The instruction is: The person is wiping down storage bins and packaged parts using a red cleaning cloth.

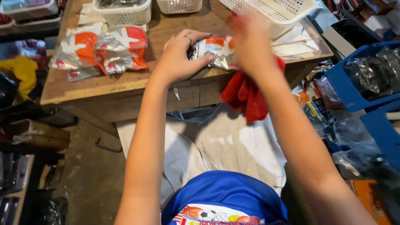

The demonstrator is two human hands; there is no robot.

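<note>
My left hand (177,56) grips the left end of a small silver and orange plastic packet (216,51) lying at the front edge of a wooden table (125,85). My right hand (250,43) is blurred with motion and covers the packet's right end; whether it grips the packet I cannot tell. A ring shows on my left hand. A pile of similar silver, white and orange packets (102,50) lies on the table to the left of my hands.
White plastic baskets (125,12) stand along the table's back, one (279,12) behind my right hand. A red cloth (248,93) hangs over the table's front edge. Blue crates (362,79) with dark bagged goods stand at the right. Clutter lines the floor at the left.
</note>
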